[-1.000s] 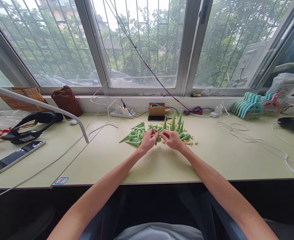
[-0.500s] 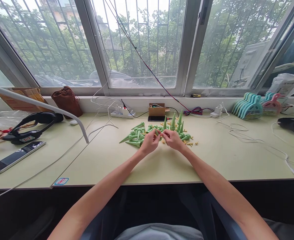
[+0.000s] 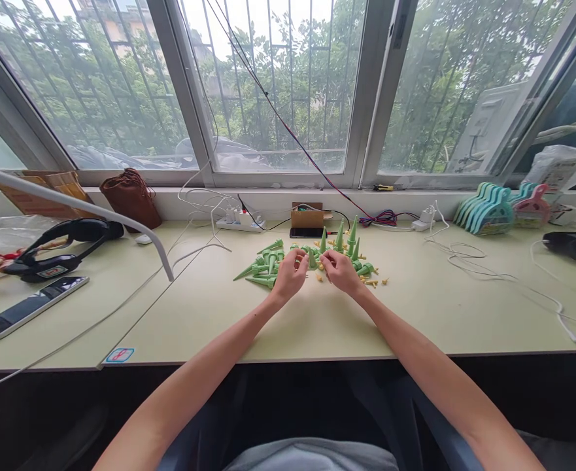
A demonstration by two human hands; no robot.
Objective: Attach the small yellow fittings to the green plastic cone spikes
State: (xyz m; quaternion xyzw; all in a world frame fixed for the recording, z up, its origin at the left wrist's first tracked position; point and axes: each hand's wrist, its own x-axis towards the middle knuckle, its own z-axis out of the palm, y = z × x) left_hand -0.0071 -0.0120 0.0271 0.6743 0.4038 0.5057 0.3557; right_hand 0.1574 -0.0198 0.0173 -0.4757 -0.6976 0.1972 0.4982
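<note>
My left hand [image 3: 291, 275] is closed, fingers curled at the side of a small green plastic spike [image 3: 312, 261]. Opposite it, my right hand [image 3: 340, 271] is pinched; what its fingertips hold is too small to make out. Tapered green watering spikes [image 3: 271, 261] lie in a loose heap left of and behind my hands. To the right, several green spikes [image 3: 339, 239] stand upright with points up. Small yellow valve pieces [image 3: 369, 282] are scattered beside my right hand, and another yellow piece [image 3: 320, 278] lies between my hands.
Behind the heap are a small cardboard box [image 3: 307, 216] and a dark phone [image 3: 307, 232]. A white power strip [image 3: 241, 224] and cables run along the window. Headphones [image 3: 62, 248] and a tablet-like device [image 3: 30, 307] lie left; teal hangers [image 3: 486, 209] stand right.
My hands have moved slightly apart from being fingertip to fingertip. The green spike now shows more plainly in the gap between them.
</note>
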